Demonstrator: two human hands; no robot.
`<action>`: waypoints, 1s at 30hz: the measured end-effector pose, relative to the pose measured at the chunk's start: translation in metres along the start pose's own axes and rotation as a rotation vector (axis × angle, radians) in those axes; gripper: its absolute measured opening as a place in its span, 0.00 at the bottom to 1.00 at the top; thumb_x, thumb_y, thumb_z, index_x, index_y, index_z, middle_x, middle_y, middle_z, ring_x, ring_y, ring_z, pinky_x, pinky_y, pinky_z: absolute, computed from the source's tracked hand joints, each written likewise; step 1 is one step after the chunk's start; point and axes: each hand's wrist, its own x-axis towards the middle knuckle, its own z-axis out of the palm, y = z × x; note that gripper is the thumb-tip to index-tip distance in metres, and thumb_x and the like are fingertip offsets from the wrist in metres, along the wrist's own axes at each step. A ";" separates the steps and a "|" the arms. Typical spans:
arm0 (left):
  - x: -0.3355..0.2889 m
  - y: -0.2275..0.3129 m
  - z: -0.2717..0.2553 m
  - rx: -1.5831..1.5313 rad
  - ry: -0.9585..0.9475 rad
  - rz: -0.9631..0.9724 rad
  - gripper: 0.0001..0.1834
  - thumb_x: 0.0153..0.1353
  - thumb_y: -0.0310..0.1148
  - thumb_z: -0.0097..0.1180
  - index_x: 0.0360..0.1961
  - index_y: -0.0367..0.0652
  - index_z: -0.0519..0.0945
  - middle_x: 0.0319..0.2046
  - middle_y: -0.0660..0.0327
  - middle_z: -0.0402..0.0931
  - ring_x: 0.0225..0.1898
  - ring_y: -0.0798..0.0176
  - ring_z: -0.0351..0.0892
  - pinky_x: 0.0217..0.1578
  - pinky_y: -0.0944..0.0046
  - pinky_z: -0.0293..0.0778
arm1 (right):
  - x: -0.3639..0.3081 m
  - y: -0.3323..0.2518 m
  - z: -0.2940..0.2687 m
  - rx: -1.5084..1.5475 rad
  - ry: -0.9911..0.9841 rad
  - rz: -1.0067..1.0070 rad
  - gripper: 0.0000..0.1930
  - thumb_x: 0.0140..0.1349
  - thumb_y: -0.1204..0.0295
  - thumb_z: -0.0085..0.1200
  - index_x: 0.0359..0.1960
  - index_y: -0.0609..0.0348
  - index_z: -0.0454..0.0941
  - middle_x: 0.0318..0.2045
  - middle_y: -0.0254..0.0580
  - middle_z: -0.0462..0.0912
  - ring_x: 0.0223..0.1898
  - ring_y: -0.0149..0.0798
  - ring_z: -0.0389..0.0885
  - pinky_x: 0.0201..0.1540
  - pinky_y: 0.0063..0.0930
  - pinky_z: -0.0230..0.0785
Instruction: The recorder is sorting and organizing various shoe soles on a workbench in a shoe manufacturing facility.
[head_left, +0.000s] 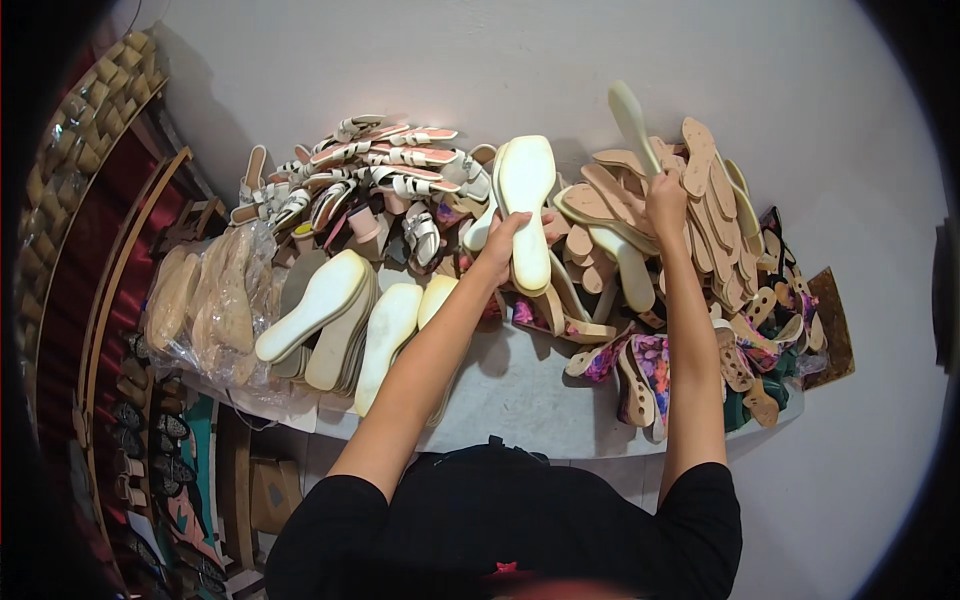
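Observation:
My left hand (503,243) is closed around the narrow part of some cream shoe soles (531,165), held upright above the middle of the table; at least two overlap. Farther right, my right hand (666,196) grips the lower end of a single pale shoe sole (629,112), which tilts up toward the wall. Just around that hand lies a large heap of tan soles (705,215). Another cream sole (628,265) rests among them, below the right wrist. Left of my left forearm, stacks of cream and grey soles (338,345) lie on the table.
White strapped sandals (385,160) are piled at the back left. Plastic bags of tan wedge pieces (225,300) lie at the table's (520,385) left end. Flower-patterned wedges (650,370) and a brown board (832,325) are at the right. Shelves of shoes (165,450) stand at the left.

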 end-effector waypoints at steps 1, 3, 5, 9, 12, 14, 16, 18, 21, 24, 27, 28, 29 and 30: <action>-0.006 0.005 -0.005 0.004 0.064 0.009 0.24 0.59 0.37 0.44 0.52 0.32 0.63 0.40 0.51 0.75 0.35 0.57 0.79 0.36 0.60 0.78 | -0.002 -0.026 -0.029 0.531 -0.216 0.183 0.12 0.61 0.66 0.44 0.38 0.65 0.69 0.25 0.50 0.77 0.26 0.44 0.80 0.25 0.36 0.73; -0.007 0.010 -0.005 0.030 0.105 0.028 0.23 0.59 0.38 0.44 0.51 0.32 0.64 0.39 0.52 0.75 0.34 0.57 0.79 0.35 0.60 0.78 | -0.026 -0.054 -0.056 1.171 -0.443 0.418 0.17 0.62 0.62 0.45 0.38 0.67 0.69 0.20 0.43 0.76 0.19 0.34 0.77 0.19 0.24 0.69; -0.013 0.016 -0.006 0.089 0.168 0.086 0.23 0.60 0.43 0.45 0.48 0.34 0.66 0.36 0.55 0.75 0.34 0.60 0.78 0.35 0.62 0.77 | -0.067 -0.084 -0.062 1.279 -0.330 0.305 0.15 0.61 0.64 0.48 0.40 0.66 0.70 0.27 0.42 0.77 0.24 0.27 0.73 0.25 0.21 0.66; -0.021 0.022 -0.005 0.015 0.253 0.300 0.28 0.62 0.51 0.46 0.55 0.40 0.62 0.39 0.57 0.75 0.39 0.64 0.77 0.41 0.65 0.75 | -0.135 -0.144 -0.083 1.312 -0.300 0.302 0.13 0.61 0.68 0.46 0.40 0.68 0.72 0.32 0.44 0.78 0.34 0.32 0.74 0.39 0.26 0.66; -0.041 0.033 -0.020 -0.024 0.144 0.223 0.34 0.62 0.57 0.39 0.56 0.38 0.63 0.47 0.54 0.72 0.46 0.61 0.75 0.47 0.62 0.72 | -0.161 -0.175 -0.098 1.232 -0.229 0.180 0.17 0.59 0.72 0.44 0.47 0.69 0.71 0.39 0.56 0.78 0.42 0.44 0.77 0.47 0.32 0.66; -0.057 0.045 -0.025 -0.107 0.084 0.213 0.36 0.62 0.59 0.38 0.57 0.38 0.62 0.49 0.53 0.72 0.47 0.59 0.74 0.49 0.60 0.71 | -0.169 -0.183 -0.107 1.215 -0.301 0.168 0.18 0.58 0.72 0.44 0.49 0.68 0.70 0.41 0.59 0.77 0.45 0.49 0.76 0.49 0.34 0.65; -0.077 0.056 -0.022 -0.285 0.024 0.147 0.35 0.62 0.58 0.38 0.57 0.37 0.63 0.49 0.51 0.71 0.49 0.57 0.74 0.51 0.58 0.70 | -0.178 -0.186 -0.106 1.199 -0.335 0.133 0.18 0.59 0.72 0.43 0.49 0.67 0.70 0.41 0.57 0.77 0.41 0.47 0.76 0.46 0.34 0.66; -0.091 0.063 -0.036 -0.339 -0.024 0.113 0.35 0.61 0.57 0.41 0.56 0.36 0.64 0.49 0.51 0.71 0.48 0.56 0.74 0.51 0.57 0.70 | -0.186 -0.195 -0.109 1.218 -0.384 0.160 0.17 0.59 0.71 0.44 0.49 0.65 0.71 0.39 0.54 0.75 0.38 0.44 0.75 0.43 0.33 0.66; -0.109 0.070 -0.046 -0.375 -0.094 0.001 0.30 0.59 0.53 0.48 0.51 0.36 0.68 0.43 0.52 0.75 0.42 0.58 0.78 0.45 0.58 0.75 | -0.196 -0.209 -0.116 1.262 -0.378 0.138 0.17 0.58 0.71 0.45 0.49 0.62 0.72 0.37 0.49 0.70 0.36 0.41 0.71 0.41 0.30 0.65; -0.120 0.074 -0.052 -0.351 -0.103 -0.001 0.29 0.59 0.52 0.49 0.50 0.36 0.68 0.41 0.54 0.76 0.41 0.59 0.78 0.43 0.59 0.76 | -0.205 -0.225 -0.125 1.241 -0.371 0.092 0.17 0.58 0.72 0.45 0.49 0.62 0.72 0.37 0.50 0.70 0.35 0.40 0.70 0.41 0.30 0.65; -0.132 0.077 -0.062 -0.284 -0.066 0.011 0.26 0.60 0.49 0.50 0.50 0.37 0.69 0.40 0.55 0.76 0.41 0.61 0.78 0.43 0.60 0.76 | -0.211 -0.234 -0.142 1.131 -0.383 0.001 0.24 0.54 0.66 0.52 0.54 0.61 0.67 0.39 0.53 0.70 0.41 0.48 0.72 0.46 0.36 0.64; -0.134 0.077 -0.065 -0.212 -0.024 0.032 0.26 0.60 0.49 0.50 0.50 0.38 0.69 0.41 0.56 0.76 0.42 0.61 0.77 0.43 0.61 0.75 | -0.213 -0.237 -0.147 1.035 -0.312 -0.103 0.28 0.52 0.64 0.54 0.56 0.61 0.64 0.40 0.54 0.71 0.44 0.52 0.71 0.48 0.38 0.64; -0.137 0.076 -0.068 -0.212 -0.026 0.028 0.26 0.60 0.49 0.50 0.50 0.38 0.69 0.41 0.56 0.76 0.42 0.61 0.77 0.43 0.61 0.75 | -0.213 -0.239 -0.153 1.049 -0.455 -0.099 0.37 0.47 0.63 0.59 0.59 0.64 0.58 0.44 0.60 0.70 0.50 0.58 0.68 0.53 0.42 0.60; -0.140 0.075 -0.071 -0.142 -0.031 0.029 0.26 0.60 0.48 0.50 0.50 0.37 0.69 0.42 0.56 0.75 0.43 0.62 0.77 0.44 0.62 0.75 | -0.217 -0.241 -0.151 1.047 -0.453 -0.095 0.37 0.47 0.63 0.59 0.59 0.64 0.58 0.44 0.60 0.70 0.50 0.58 0.68 0.53 0.42 0.60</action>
